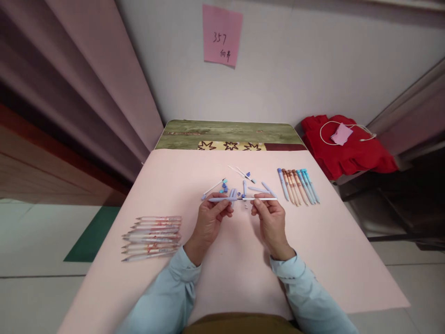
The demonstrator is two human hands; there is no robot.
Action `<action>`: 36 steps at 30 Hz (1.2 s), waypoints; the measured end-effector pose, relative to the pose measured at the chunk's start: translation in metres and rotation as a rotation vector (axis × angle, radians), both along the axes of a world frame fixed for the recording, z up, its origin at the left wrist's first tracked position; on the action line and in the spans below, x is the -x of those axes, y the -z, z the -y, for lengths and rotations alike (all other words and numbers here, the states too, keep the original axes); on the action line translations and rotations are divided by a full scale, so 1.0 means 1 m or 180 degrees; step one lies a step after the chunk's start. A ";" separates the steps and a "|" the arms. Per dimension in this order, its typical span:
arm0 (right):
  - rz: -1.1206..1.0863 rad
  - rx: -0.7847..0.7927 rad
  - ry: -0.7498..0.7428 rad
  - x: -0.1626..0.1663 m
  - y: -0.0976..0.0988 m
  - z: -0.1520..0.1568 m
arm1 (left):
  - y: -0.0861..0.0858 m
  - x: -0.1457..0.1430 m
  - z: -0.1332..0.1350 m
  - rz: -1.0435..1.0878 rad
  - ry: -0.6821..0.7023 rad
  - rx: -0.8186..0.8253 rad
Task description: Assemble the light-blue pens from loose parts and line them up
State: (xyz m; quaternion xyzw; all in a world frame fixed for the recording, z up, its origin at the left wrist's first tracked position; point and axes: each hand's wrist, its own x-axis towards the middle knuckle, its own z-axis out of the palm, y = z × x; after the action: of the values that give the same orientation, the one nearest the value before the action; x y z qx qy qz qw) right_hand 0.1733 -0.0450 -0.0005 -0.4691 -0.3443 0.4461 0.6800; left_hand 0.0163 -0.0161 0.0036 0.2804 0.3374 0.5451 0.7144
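My left hand (209, 220) is closed on a lavender pen barrel (231, 199), which lies level and points left. Between the thumb and fingers of my right hand (273, 225) is a thin white pen refill (267, 199). The refill's dark end meets the barrel's right end; I cannot tell how far it is inside. Just beyond my hands lie small blue pen parts (225, 187), loose white refills (214, 186) and more lavender barrels (268, 188).
To the right, a row of pens with blue and brown tops (297, 185) lies on the pink-covered table (239, 283). White patterned pens (153, 236) lie at left. Beyond the table's right edge, a red cloth (365, 155) holds a white cable (321, 134).
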 end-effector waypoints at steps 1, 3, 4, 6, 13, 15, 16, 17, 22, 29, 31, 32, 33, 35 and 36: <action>-0.0027 0.0008 -0.0052 0.000 0.000 0.000 | 0.001 0.000 0.000 0.0003 0.0035 0.0001; -0.0027 0.0050 -0.0150 0.000 -0.001 0.001 | 0.003 -0.001 0.002 -0.0004 0.0122 0.0016; 0.0011 0.0075 -0.0185 0.001 -0.001 0.002 | 0.004 -0.002 0.003 -0.0030 0.0165 0.0032; 0.0129 0.0104 -0.0224 0.001 -0.001 0.003 | 0.005 -0.004 0.005 -0.0144 0.0255 0.0039; 0.0564 0.0165 -0.0487 -0.003 -0.006 0.003 | 0.004 -0.007 0.012 -0.0937 0.0797 -0.0484; 0.0645 0.0199 -0.0675 -0.007 -0.008 0.003 | 0.003 -0.008 0.015 -0.1019 0.1096 -0.0546; 0.0657 0.0213 -0.0762 -0.008 -0.009 0.002 | 0.002 -0.009 0.016 -0.1025 0.1258 -0.0569; 0.0652 0.0223 -0.0818 -0.009 -0.010 0.002 | 0.001 -0.010 0.018 -0.1009 0.1405 -0.0593; 0.0441 0.0187 -0.0532 -0.012 -0.012 0.001 | -0.003 -0.013 0.024 -0.0673 0.1873 -0.0466; 0.0688 0.0063 -0.0192 -0.016 -0.007 -0.002 | 0.001 -0.013 0.025 -0.0243 0.2029 -0.0071; 0.0626 0.0084 0.0077 -0.017 -0.005 -0.003 | 0.002 -0.013 0.025 -0.0084 0.2078 0.0049; 0.0605 0.0103 0.0200 -0.018 -0.005 -0.004 | 0.003 -0.013 0.024 -0.0027 0.2097 0.0105; 0.0597 0.0121 0.0297 -0.019 -0.004 -0.005 | 0.003 -0.013 0.024 0.0000 0.2116 0.0153; 0.0606 0.0133 0.0444 -0.022 -0.003 -0.007 | 0.004 -0.013 0.025 -0.0037 0.2181 0.0207; 0.0614 0.0127 0.0509 -0.024 -0.002 -0.008 | 0.004 -0.013 0.025 -0.0087 0.2253 0.0203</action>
State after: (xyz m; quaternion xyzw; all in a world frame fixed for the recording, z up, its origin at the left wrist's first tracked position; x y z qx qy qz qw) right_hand 0.1978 -0.0367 0.0015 -0.5492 -0.3606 0.3500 0.6677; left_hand 0.0298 -0.0414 -0.0002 0.3648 0.2457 0.2491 0.8628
